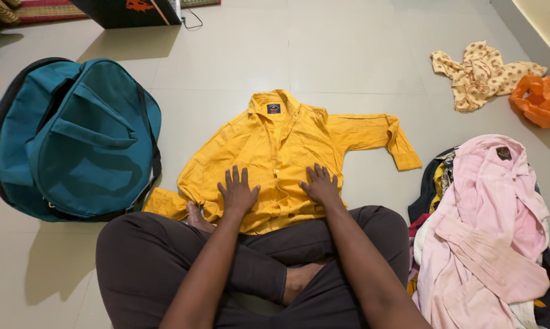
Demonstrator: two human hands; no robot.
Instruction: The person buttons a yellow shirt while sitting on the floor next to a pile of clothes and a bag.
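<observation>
A yellow long-sleeved shirt (275,146) lies flat and face up on the tiled floor in front of my crossed legs, collar pointing away from me. My left hand (237,190) presses flat on the shirt's lower left front, fingers spread. My right hand (320,184) rests flat on the lower right front, just right of the button line. Neither hand grips anything. The shirt's right sleeve (378,135) stretches out to the side; the left sleeve's cuff (162,203) lies by my knee.
A large teal duffel bag (74,137) sits on the floor to the left. A heap of clothes topped by a pink shirt (491,225) lies at the right. Farther back right are a cream patterned garment (479,73) and an orange cloth (540,100).
</observation>
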